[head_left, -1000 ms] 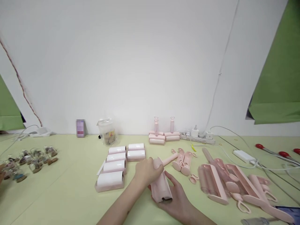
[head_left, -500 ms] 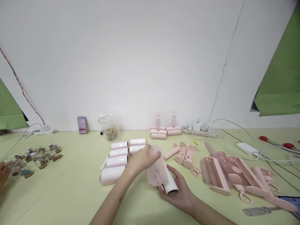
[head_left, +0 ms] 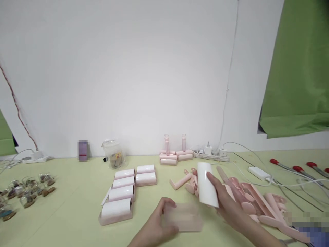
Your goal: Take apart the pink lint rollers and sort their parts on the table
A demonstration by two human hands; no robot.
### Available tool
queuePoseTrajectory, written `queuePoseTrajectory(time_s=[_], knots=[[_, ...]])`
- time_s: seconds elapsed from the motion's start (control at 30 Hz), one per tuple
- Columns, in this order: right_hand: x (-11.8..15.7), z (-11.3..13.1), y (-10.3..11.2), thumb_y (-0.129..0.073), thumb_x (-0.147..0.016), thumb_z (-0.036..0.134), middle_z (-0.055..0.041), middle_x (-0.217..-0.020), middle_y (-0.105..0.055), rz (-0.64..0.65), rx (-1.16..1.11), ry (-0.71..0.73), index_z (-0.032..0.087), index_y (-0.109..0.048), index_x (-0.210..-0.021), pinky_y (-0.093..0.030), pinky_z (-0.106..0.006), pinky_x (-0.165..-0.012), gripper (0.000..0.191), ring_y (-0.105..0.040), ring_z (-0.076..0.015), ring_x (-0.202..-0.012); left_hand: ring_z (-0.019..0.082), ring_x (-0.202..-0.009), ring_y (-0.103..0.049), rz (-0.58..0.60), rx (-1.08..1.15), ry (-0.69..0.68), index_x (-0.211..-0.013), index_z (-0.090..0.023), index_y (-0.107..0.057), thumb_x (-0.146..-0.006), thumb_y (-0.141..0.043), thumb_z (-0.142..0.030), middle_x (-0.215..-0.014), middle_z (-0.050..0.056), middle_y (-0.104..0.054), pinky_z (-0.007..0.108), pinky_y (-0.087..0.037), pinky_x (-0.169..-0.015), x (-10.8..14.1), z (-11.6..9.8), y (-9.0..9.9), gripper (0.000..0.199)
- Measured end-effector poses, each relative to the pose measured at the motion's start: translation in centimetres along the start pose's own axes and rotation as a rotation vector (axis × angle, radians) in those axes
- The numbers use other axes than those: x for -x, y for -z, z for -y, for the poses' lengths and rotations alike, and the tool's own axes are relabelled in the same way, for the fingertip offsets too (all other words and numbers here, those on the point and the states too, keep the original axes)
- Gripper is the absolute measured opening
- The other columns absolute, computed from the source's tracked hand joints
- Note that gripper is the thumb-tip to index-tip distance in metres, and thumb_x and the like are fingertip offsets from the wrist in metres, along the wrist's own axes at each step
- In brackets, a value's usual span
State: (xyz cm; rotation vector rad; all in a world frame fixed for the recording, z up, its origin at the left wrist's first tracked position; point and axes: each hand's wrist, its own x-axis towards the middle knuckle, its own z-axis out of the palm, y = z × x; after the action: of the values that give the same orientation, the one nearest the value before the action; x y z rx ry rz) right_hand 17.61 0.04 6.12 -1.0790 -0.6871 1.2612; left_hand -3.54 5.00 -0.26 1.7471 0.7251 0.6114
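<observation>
My left hand [head_left: 163, 223] grips one end of a translucent pink case [head_left: 186, 218], blurred by motion, low over the table's front. To its right, my right hand [head_left: 223, 193] is closed round a white roll [head_left: 206, 185], held tilted above the table and apart from the case. Several white rolls [head_left: 120, 190] in pink cases lie in two columns left of my hands. Pink plastic parts [head_left: 259, 199] are heaped behind and right of my right hand, and a pink handle [head_left: 181, 181] lies near the roll.
Small glass domes [head_left: 28, 188] stand at the left. Along the wall are a plastic bag with a cup [head_left: 114, 154], pink rollers [head_left: 168, 159] and a power strip [head_left: 213, 156]. Cables, a white adapter [head_left: 258, 172] and red-ended tools [head_left: 298, 168] are at the right.
The white roll and the pink case, held together before, are now apart. My right hand has raised the roll; my left hand has lowered and turned the case. The view has shifted right.
</observation>
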Motion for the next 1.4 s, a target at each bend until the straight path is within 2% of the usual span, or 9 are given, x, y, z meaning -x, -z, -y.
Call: queuePoseTrajectory(time_s=[0.1, 0.23, 0.43, 0.6, 0.7, 0.9, 1.07, 1.23, 1.4], knots=[[0.8, -2.2, 0.4, -0.057, -0.068, 0.056, -0.0042, -0.080, -0.063, 0.005, 0.206, 0.039, 0.020, -0.056, -0.103, -0.045, -0.028, -0.066, 0.050, -0.058, -0.0224, -0.079, 0.023, -0.107, -0.040, -0.012, -0.140, 0.047, -0.115, -0.024, -0.037, -0.059, -0.063, -0.019, -0.118, 0.006, -0.038, 0.034, -0.035, -0.090, 0.5, -0.3, -0.1, 0.062], [2.1, -5.2, -0.1, -0.059, -0.066, 0.053, -0.0060, -0.102, -0.058, 0.084, 0.471, 0.247, 0.023, -0.053, -0.107, -0.038, -0.031, -0.083, 0.051, -0.046, -0.0275, -0.103, 0.026, -0.123, -0.022, -0.125, -0.129, -0.136, -0.122, -0.021, -0.032, -0.070, -0.058, -0.043, -0.131, 0.009, -0.027, 0.038, -0.017, -0.103, 0.9, -2.0, -1.3, 0.062], [4.3, -7.0, -1.6, -0.048, -0.073, 0.050, -0.0049, -0.081, -0.053, 0.270, 0.711, 0.563, 0.023, -0.057, -0.095, -0.040, -0.031, -0.066, 0.036, -0.050, -0.0214, -0.072, 0.029, -0.117, -0.035, 0.004, 0.479, -0.140, -0.128, -0.021, -0.023, -0.067, -0.052, -0.063, -0.126, 0.011, -0.038, 0.036, -0.032, -0.093, 1.7, -2.3, -6.3, 0.080], [3.7, -5.3, -0.7, -0.040, -0.078, 0.053, -0.0054, -0.092, -0.054, 0.173, 0.590, 0.519, 0.026, -0.057, -0.098, -0.040, -0.032, -0.073, 0.038, -0.050, -0.0234, -0.085, 0.027, -0.109, -0.043, -0.135, 0.501, -0.181, -0.117, -0.023, -0.036, -0.068, -0.055, -0.058, -0.117, 0.010, -0.045, 0.035, -0.031, -0.091, 1.9, -2.1, -6.4, 0.063], [3.4, -3.6, 0.1, -0.047, -0.078, 0.047, -0.0012, -0.081, -0.056, 0.087, 0.560, 0.389, 0.029, -0.052, -0.105, -0.042, -0.026, -0.055, 0.033, -0.051, -0.0152, -0.060, 0.023, -0.095, -0.048, -0.106, 0.426, -0.177, -0.110, -0.023, -0.036, -0.066, -0.061, -0.052, -0.102, 0.007, -0.050, 0.033, -0.033, -0.082, 2.0, -1.2, -6.3, 0.058], [3.4, -3.4, 0.3, -0.062, -0.069, 0.045, 0.0038, -0.067, -0.053, 0.284, 0.431, 0.089, 0.020, -0.057, -0.078, -0.015, -0.017, -0.029, 0.027, -0.026, 0.0006, -0.029, 0.021, -0.091, -0.050, -0.010, 0.310, -0.136, -0.109, -0.020, -0.034, -0.067, -0.060, -0.048, -0.098, 0.006, -0.052, 0.031, -0.035, -0.078, 2.1, -0.1, -7.2, 0.057], [3.8, -5.4, -0.4, -0.064, -0.065, 0.043, 0.0018, -0.068, -0.045, 0.244, 0.545, 0.224, 0.021, -0.063, -0.066, -0.032, -0.021, -0.044, 0.022, -0.041, -0.0086, -0.051, 0.024, -0.104, -0.049, -0.006, 0.338, -0.164, -0.115, -0.021, -0.026, -0.067, -0.061, -0.042, -0.114, 0.011, -0.049, 0.036, -0.035, -0.087, 2.4, -1.1, -6.9, 0.064], [4.4, -5.7, -1.1, -0.060, -0.069, 0.043, 0.0057, -0.053, -0.036, 0.135, 0.637, 0.192, 0.024, -0.058, -0.071, -0.027, -0.022, -0.045, 0.020, -0.030, -0.0103, -0.047, 0.024, -0.106, -0.050, 0.018, 0.325, -0.221, -0.122, -0.020, -0.011, -0.071, -0.057, -0.046, -0.117, 0.013, -0.047, 0.039, -0.032, -0.094, 2.6, -0.7, -7.3, 0.074], [4.9, -5.1, -1.3, -0.054, -0.075, 0.041, 0.0010, -0.069, -0.048, 0.162, 0.735, 0.372, 0.024, -0.058, -0.070, -0.033, -0.023, -0.054, 0.018, -0.043, -0.0134, -0.058, 0.025, -0.114, -0.043, -0.046, 0.145, -0.338, -0.123, -0.019, -0.010, -0.076, -0.049, -0.049, -0.122, 0.015, -0.041, 0.039, -0.032, -0.096, 2.3, 1.3, -7.6, 0.068]])
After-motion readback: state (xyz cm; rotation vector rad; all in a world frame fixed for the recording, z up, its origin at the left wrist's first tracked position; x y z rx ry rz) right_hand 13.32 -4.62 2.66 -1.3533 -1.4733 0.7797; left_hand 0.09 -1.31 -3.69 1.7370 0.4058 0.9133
